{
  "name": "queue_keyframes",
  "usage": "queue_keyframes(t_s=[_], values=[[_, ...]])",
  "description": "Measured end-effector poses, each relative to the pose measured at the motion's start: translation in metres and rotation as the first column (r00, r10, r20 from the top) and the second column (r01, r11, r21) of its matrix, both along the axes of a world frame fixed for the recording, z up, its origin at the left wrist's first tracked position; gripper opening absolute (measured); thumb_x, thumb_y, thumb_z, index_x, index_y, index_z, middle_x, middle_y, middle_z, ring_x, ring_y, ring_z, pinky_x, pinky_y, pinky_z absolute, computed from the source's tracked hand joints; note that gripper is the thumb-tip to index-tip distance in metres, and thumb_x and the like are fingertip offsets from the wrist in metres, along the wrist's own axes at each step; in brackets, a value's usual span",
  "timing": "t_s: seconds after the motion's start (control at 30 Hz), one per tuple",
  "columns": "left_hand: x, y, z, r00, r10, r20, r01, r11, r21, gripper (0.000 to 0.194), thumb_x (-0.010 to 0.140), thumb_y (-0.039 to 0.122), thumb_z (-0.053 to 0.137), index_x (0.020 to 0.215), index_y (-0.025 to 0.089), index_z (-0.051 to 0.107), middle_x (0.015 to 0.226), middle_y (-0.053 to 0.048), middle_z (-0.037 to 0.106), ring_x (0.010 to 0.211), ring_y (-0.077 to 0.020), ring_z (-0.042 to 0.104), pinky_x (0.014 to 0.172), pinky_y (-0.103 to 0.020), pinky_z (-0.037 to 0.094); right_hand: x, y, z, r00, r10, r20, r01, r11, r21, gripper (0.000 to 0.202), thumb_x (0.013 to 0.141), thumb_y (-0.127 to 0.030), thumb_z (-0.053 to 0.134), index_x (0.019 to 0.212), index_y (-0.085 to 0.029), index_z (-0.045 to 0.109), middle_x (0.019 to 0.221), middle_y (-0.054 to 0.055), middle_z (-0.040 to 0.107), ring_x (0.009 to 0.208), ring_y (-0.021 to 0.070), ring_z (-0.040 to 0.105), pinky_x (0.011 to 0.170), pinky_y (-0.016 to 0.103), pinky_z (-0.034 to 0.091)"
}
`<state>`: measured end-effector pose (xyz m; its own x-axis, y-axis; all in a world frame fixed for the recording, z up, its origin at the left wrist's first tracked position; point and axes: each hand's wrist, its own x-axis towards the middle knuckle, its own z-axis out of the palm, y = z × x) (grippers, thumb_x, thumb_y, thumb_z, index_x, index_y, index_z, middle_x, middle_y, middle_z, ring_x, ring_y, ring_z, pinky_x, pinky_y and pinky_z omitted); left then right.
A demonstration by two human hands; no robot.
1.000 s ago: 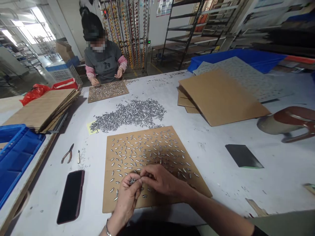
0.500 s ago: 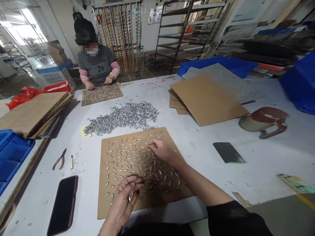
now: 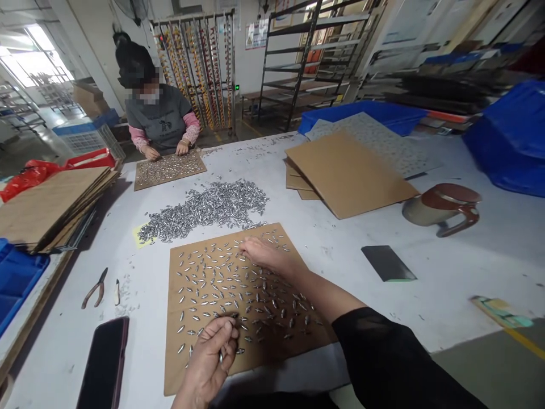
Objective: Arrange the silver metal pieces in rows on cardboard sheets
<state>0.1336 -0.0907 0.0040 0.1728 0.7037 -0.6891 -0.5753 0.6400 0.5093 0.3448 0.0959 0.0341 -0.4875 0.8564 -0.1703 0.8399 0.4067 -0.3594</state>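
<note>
A brown cardboard sheet [image 3: 176, 375] lies before me, covered with spaced, spindle-shaped silver metal pieces [image 3: 205, 296]. Over its near left part is my left hand [image 3: 210, 355], palm turned up and fingers curled. Silver pieces show in that palm, and another sits by the thumb and index tips. My right hand [image 3: 261, 254] reaches across to the far part of the sheet. Its fingertips are pinched together low over the board; whatever is between them is hidden. Just beyond the sheet lies a heap of the same metal pieces [image 3: 213, 207].
Left of the sheet are a phone [image 3: 102, 363], pliers [image 3: 94, 289] and a small knife-like tool [image 3: 117, 292]. To the right are a dark flat pad [image 3: 388, 263], a lidded mug [image 3: 440, 207] and stacked cardboard [image 3: 353, 173]. Across the table a co-worker [image 3: 159, 122] handles another filled board [image 3: 170, 169].
My right hand has shifted left along the far part of the sheet. My left hand's fingers have closed more, with thumb and index tips together. The view has turned slightly.
</note>
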Motion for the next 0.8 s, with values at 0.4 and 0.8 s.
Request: queue_keyframes(t_s=[0.4, 0.8], values=[[0.002, 0.006, 0.000, 1.000, -0.003, -0.019, 0.004, 0.999, 0.040, 0.045, 0.058, 0.030, 0.098, 0.091, 0.013, 0.074, 0.075, -0.004, 0.070, 0.054, -0.0033, 0.050, 0.045, -0.012, 0.035, -0.009, -0.015, -0.012, 0.989, -0.056, 0.136, 0.042, 0.994, 0.101, 0.024, 0.100, -0.023, 0.048, 0.097, -0.016, 0.071, 0.104, 0.012, 0.071, 0.092, 0.0210, 0.062, 0.074, 0.029, 0.040], [0.004, 0.011, 0.004, 0.999, 0.010, -0.040, -0.006, 0.993, 0.119, 0.043, 0.058, 0.030, 0.097, 0.087, 0.014, 0.070, 0.071, 0.001, 0.062, 0.051, -0.0017, 0.041, 0.041, -0.012, 0.025, -0.009, -0.060, 0.001, 0.963, -0.029, -0.267, 0.050, 0.996, 0.072, 0.021, 0.096, -0.021, 0.055, 0.081, -0.016, 0.068, 0.082, 0.004, 0.069, 0.078, 0.0157, 0.060, 0.069, 0.025, 0.039]])
